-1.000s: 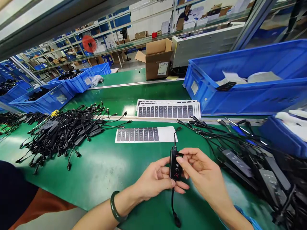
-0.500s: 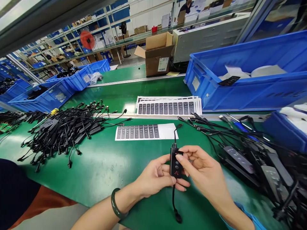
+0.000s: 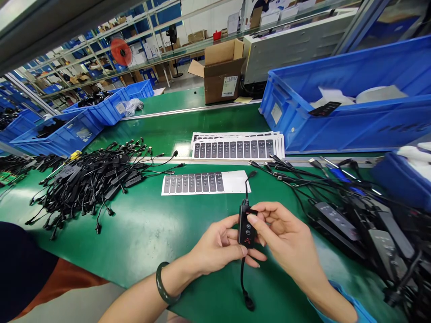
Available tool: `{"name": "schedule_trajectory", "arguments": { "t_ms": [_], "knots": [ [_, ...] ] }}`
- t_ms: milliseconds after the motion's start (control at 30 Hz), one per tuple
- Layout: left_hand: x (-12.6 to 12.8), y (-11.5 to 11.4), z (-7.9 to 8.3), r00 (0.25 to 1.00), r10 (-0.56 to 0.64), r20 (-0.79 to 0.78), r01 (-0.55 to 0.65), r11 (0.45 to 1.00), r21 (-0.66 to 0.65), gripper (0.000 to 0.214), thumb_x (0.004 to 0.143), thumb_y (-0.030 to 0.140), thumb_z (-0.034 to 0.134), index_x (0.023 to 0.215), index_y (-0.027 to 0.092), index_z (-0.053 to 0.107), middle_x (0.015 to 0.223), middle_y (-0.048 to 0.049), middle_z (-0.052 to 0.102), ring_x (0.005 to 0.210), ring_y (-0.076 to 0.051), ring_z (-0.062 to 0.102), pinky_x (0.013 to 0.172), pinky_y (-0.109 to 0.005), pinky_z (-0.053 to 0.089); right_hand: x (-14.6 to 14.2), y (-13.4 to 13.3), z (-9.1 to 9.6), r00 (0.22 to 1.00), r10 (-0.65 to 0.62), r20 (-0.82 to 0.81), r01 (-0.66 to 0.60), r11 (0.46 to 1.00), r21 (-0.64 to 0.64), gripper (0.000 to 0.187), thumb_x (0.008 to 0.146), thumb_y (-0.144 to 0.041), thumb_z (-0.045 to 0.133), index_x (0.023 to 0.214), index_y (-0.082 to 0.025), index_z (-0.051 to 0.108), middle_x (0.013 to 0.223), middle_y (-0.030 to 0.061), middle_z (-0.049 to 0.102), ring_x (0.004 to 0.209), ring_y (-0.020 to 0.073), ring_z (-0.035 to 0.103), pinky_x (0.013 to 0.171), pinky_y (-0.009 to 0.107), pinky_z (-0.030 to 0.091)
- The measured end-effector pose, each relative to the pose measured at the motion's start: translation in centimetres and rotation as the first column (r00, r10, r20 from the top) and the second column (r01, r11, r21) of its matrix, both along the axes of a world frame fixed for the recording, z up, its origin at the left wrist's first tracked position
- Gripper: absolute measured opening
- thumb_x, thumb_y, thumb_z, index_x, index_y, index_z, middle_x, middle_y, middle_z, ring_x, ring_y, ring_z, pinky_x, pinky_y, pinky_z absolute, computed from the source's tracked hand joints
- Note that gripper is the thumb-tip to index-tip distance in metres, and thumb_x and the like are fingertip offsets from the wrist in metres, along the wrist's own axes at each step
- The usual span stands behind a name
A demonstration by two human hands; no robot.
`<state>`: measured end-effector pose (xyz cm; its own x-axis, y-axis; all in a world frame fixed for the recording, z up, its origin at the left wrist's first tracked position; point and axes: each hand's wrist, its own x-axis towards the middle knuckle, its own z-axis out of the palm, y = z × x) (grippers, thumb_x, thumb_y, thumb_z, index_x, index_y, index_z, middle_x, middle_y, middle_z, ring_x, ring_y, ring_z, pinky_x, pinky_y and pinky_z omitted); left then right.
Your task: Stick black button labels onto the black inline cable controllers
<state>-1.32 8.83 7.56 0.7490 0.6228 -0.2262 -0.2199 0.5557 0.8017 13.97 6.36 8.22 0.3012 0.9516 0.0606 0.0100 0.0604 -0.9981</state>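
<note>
A small black controller box [image 3: 243,233] with a short cable at each end is gripped upright by my left hand [image 3: 220,246], its thumb and fingers around the lower part and left side. Over the box's front lies a black sticker label [image 3: 248,232] with round button symbols and red marks. My right hand [image 3: 283,237] pinches this label near its upper end, thumb on the front; the label's top corner stands out past the box's right edge. Just beyond the hands is a white label sheet [image 3: 235,181] with grey-black labels on its left part and bare backing on its right.
A stack of label sheets [image 3: 235,149] sits farther back. Piles of cabled black controllers lie left [image 3: 90,175] and right [image 3: 367,224]. A large blue bin [image 3: 350,128] stands back right, a cardboard box [image 3: 220,83] behind, more blue bins [image 3: 63,134] at left.
Both hands hold nearly the same pose on the controller and label. The view has tilted slightly, so the background sits a little higher in the picture.
</note>
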Motion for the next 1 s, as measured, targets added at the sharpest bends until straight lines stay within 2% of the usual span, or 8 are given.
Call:
{"name": "schedule_trajectory", "arguments": {
  "t_ms": [167, 400, 667, 1000],
  "knots": [
    [-0.04, 0.02, 0.00, 1.000, -0.007, 0.007, 0.007, 1.000, 0.000, 0.061, 0.077, 0.024, 0.076, 0.133, 0.021, 0.054, 0.107, -0.0138, 0.069, 0.088, -0.025, 0.072, 0.073, -0.031, 0.056, 0.00, 0.01, 0.33, 0.999, 0.007, -0.046, -0.008, 1.000, -0.017, 0.026, 0.077, -0.044, 0.073, 0.084, -0.021, 0.063, 0.064, -0.0026, 0.054, 0.044, 0.0088, 0.048, 0.036, 0.020, 0.045],
    [0.00, -0.03, -0.01, 1.000, 0.000, 0.005, 0.000, 1.000, 0.001, 0.060, 0.078, 0.024, 0.075, 0.133, 0.020, 0.054, 0.096, -0.0112, 0.071, 0.087, -0.024, 0.072, 0.074, -0.032, 0.056, -0.11, -0.11, 0.26, 1.000, -0.004, -0.004, 0.004, 1.000, -0.019, 0.027, 0.078, -0.045, 0.072, 0.084, -0.020, 0.064, 0.065, -0.0009, 0.055, 0.047, 0.0097, 0.050, 0.038, 0.019, 0.046],
    [0.00, 0.00, 0.12, 1.000, -0.007, 0.000, 0.007, 1.000, 0.006, 0.059, 0.079, 0.025, 0.074, 0.134, 0.020, 0.053, 0.099, -0.0122, 0.072, 0.088, -0.026, 0.072, 0.075, -0.034, 0.056, -0.10, -0.22, 0.24, 1.000, -0.011, 0.023, 0.012, 1.000, -0.020, 0.025, 0.078, -0.044, 0.072, 0.085, -0.020, 0.064, 0.065, -0.0012, 0.056, 0.047, 0.0101, 0.053, 0.039, 0.019, 0.047],
    [0.12, -0.16, 0.22, 0.999, 0.004, -0.054, -0.002, 0.999, 0.040, 0.065, 0.079, 0.032, 0.074, 0.138, 0.020, 0.050, 0.090, -0.0107, 0.071, 0.087, -0.025, 0.072, 0.073, -0.032, 0.056, -0.18, -0.34, 0.11, 0.997, -0.020, 0.071, 0.022, 0.999, -0.025, 0.022, 0.079, -0.040, 0.071, 0.085, -0.020, 0.065, 0.066, -0.0005, 0.056, 0.050, 0.0111, 0.054, 0.042, 0.021, 0.047]
  ]
}}
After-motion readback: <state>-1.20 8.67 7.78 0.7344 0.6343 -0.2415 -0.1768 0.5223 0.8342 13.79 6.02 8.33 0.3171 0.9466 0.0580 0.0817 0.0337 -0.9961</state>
